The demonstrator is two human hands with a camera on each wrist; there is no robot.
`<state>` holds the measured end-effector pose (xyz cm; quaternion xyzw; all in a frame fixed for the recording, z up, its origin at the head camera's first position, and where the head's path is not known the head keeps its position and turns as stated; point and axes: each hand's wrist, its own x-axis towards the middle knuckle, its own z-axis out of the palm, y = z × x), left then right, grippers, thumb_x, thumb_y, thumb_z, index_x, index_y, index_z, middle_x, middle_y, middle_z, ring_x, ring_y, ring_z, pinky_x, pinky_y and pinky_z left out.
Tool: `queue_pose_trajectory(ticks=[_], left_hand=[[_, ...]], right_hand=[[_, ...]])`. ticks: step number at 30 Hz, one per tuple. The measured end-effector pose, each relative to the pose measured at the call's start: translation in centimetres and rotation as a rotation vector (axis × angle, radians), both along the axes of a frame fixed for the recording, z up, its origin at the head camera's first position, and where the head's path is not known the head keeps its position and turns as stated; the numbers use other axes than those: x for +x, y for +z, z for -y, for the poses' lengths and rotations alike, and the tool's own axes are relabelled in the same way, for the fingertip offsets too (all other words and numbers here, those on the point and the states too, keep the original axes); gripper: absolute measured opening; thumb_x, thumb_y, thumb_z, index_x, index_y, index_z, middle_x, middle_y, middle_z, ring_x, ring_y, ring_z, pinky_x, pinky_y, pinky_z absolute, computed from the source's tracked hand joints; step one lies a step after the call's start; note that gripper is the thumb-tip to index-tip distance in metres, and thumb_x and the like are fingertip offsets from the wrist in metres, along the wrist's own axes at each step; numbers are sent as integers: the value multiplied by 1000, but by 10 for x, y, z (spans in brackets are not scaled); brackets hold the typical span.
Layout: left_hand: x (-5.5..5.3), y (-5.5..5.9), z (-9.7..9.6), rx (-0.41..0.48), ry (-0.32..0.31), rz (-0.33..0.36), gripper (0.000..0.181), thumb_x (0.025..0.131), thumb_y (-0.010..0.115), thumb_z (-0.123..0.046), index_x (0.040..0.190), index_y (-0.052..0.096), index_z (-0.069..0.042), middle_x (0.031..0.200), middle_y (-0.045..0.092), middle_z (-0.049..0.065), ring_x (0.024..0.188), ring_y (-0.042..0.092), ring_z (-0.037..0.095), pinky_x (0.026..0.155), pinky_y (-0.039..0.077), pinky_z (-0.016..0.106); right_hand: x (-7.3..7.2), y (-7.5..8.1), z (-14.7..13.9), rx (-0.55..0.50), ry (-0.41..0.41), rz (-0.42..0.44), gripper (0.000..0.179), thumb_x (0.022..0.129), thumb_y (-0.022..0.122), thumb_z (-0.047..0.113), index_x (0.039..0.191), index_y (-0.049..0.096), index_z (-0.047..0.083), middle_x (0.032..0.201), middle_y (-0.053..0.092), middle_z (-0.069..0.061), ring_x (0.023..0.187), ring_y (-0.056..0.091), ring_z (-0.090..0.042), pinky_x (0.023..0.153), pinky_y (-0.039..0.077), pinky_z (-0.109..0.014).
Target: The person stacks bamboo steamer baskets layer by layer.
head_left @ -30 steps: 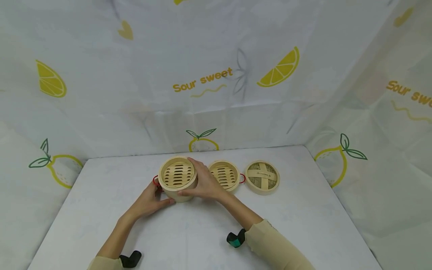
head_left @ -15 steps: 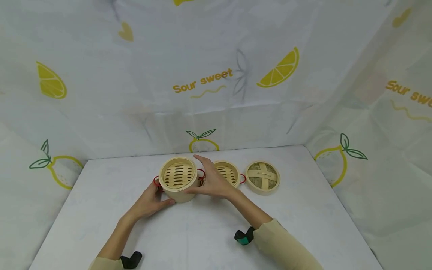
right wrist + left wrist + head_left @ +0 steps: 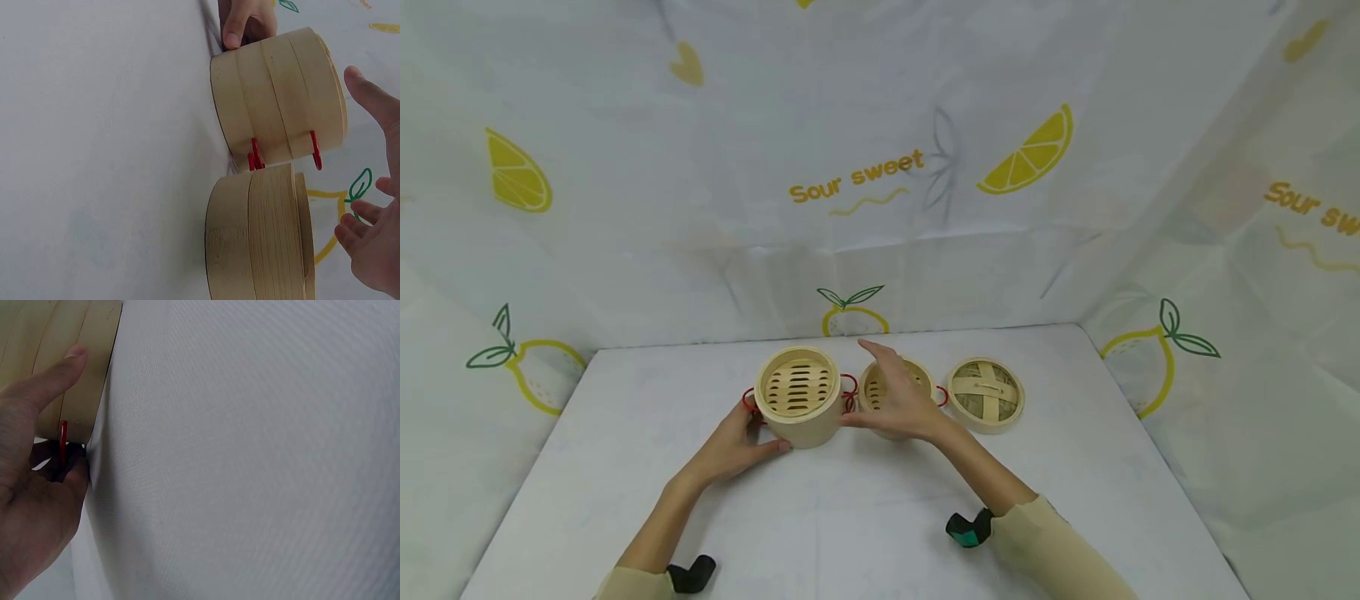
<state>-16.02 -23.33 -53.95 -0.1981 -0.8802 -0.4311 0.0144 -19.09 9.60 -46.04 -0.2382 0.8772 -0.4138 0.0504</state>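
A stack of bamboo steamer baskets (image 3: 808,433) with red side handles stands left of centre on the table, a slatted basket on top. My left hand (image 3: 730,446) holds its lower left side. In the left wrist view, the thumb lies on the bamboo wall (image 3: 87,400) and the fingers are by a red handle (image 3: 63,440), partly hidden. My right hand (image 3: 901,404) is off the stack, fingers spread and holding nothing, over another bamboo steamer basket (image 3: 929,385) that it partly covers. In the right wrist view, the spread right hand (image 3: 375,237) is apart from both baskets.
A round bamboo lid (image 3: 987,408) with crossed strips lies right of the second basket. White cloth covers the table (image 3: 820,517). A lemon-printed curtain (image 3: 737,275) hangs behind and along both sides.
My right hand has let go of the stack's right side and moved right, over the second basket, uncovering the red handles there. The left hand keeps its hold; the stack looks still.
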Motion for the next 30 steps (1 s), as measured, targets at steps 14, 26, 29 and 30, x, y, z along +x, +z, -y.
queue_pose_trajectory(ticks=[14,26,29,30], left_hand=[[-1,3,0,-3,7,37,93,85,96,-31,159,44,-11,139,65,6,113,58,7,103,52,31],[0,2,0,-2,11,25,95,84,97,-30,160,43,-9,142,65,8,114,59,6,103,52,27],[0,2,1,-3,12,27,96,84,96,-31,161,42,-9,143,64,8,115,59,6,104,51,26],[0,2,1,-2,14,32,97,84,97,-31,161,42,-9,144,64,8,116,59,6,104,52,26]], right_hand=[[-6,-4,-32,38,-74,-70,123,75,99,42,171,29,13,174,35,-20,163,32,-44,126,36,-71],[-10,-20,-49,80,-105,8,124,74,98,48,172,28,14,176,34,-19,165,28,-44,129,31,-71],[-11,-25,-50,107,-104,-3,126,74,98,50,171,28,12,175,34,-20,165,29,-44,129,32,-70],[-11,-26,-50,113,-103,-6,127,74,99,50,171,28,12,175,34,-20,165,29,-44,129,32,-70]])
